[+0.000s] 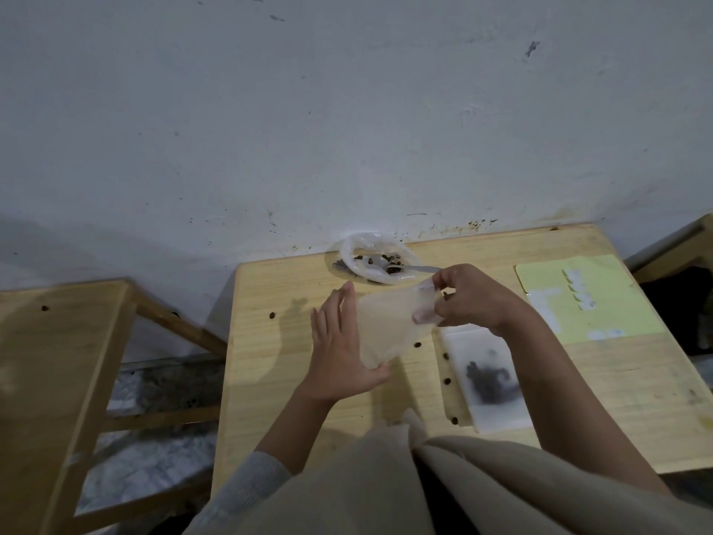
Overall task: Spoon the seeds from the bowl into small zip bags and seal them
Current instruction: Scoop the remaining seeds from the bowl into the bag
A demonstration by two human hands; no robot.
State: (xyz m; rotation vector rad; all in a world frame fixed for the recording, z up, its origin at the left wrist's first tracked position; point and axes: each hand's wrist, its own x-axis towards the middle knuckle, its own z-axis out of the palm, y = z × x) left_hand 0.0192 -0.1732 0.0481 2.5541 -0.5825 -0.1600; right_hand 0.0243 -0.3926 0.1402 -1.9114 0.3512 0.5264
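Pale wooden table (386, 430) against a scuffed white wall holds a clear plastic bowl (376, 260) of dark seeds with a metal spoon (416, 269), a filled zip bag (488, 380) and a yellow sheet (602, 303). Left hand (343, 349), fingers straight, supports an empty frosted zip bag (386, 326); right hand (474, 299) pinches its top.

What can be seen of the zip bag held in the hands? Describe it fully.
The zip bag is small, frosted translucent plastic, and looks empty. It is held above the wooden table, tilted, one corner down. The left hand rests flat along its left side with the thumb under the low corner; the right hand pinches its upper right edge. Whether the zip is open or sealed cannot be told.
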